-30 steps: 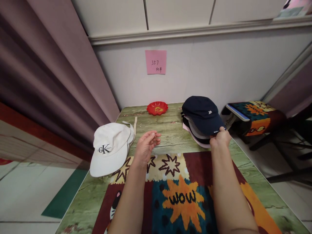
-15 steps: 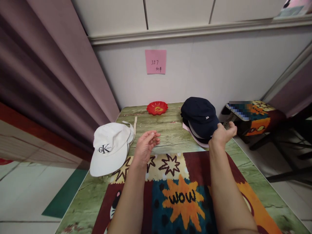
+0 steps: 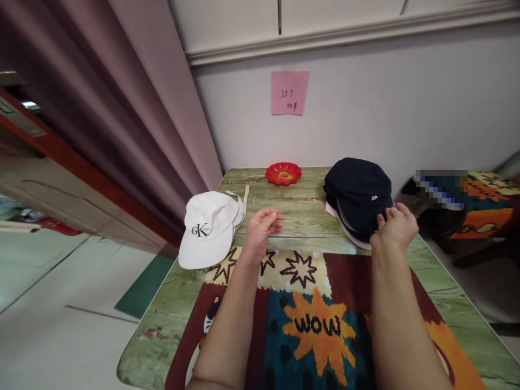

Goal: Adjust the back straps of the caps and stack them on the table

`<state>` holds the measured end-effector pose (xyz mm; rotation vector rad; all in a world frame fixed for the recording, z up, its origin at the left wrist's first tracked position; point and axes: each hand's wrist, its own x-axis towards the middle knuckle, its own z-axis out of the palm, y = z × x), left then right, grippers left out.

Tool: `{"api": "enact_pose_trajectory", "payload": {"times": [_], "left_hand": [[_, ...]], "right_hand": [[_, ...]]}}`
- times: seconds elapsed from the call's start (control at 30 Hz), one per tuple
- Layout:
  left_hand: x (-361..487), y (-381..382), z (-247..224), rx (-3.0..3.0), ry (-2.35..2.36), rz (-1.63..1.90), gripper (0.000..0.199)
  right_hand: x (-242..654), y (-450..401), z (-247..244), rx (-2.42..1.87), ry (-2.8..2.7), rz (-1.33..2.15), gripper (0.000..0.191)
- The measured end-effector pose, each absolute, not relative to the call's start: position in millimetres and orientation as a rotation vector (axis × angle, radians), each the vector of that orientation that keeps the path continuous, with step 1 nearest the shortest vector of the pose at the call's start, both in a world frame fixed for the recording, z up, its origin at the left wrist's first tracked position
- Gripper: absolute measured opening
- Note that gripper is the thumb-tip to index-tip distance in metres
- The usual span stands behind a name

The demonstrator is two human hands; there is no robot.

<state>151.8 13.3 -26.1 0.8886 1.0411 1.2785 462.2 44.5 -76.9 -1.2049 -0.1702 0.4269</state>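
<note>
A navy baseball cap [image 3: 359, 187] with a small white logo tops a stack at the right of the table. Under it show a black brim and a pink brim [image 3: 357, 238]. My right hand [image 3: 396, 225] is at the navy cap's brim, thumb and fingers closed on its right edge. Over the table's middle, my left hand [image 3: 265, 227] holds nothing, its fingers loosely bent. To the left of it lies a white cap [image 3: 209, 227] with black "CK" lettering, brim toward me and strap trailing behind. Another pale cap edge seems to show beneath it.
A red scalloped dish [image 3: 283, 174] stands at the table's back edge. A patterned mat [image 3: 320, 325] covers the front of the wood-look table [image 3: 150, 336]. Purple curtain [image 3: 162, 108] hangs at left; a pink note [image 3: 290, 93] is on the wall. Another covered table [image 3: 487, 211] stands at right.
My view has swung left, so everything sits further right in the picture. My right hand has gone from spread fingers beside the navy cap to closing on its brim. The left hand hardly differs.
</note>
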Motion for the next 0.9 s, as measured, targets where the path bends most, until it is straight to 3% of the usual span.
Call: {"api": "enact_pose_trajectory", "payload": {"times": [0.23,0.33,0.47,0.7,0.9], "left_hand": [[110.7,19.4,-17.4,1.45,1.78,1.752,0.022],[79.9,18.9,-14.8,1.642,2.199,1.687,0.029],[48.5,19.8,-21.0,1.45,2.619,1.415,0.04],[38.9,20.3,-31.6,1.308,2.733,1.247,0.013],[42.6,19.7,-31.3,1.275,2.7,1.342,0.009]], "right_hand": [[437.2,34.0,-48.6,-1.066,-0.329,0.531,0.014],[428.3,31.7,-42.5,-1.054,-0.312,0.585,0.015],[423.1,30.9,-40.6,-1.068,-0.327,0.598,0.014],[419.4,30.2,-38.1,-1.066,-0.34,0.634,0.015],[415.8,29.1,-33.6,-1.057,-0.325,0.656,0.014]]}}
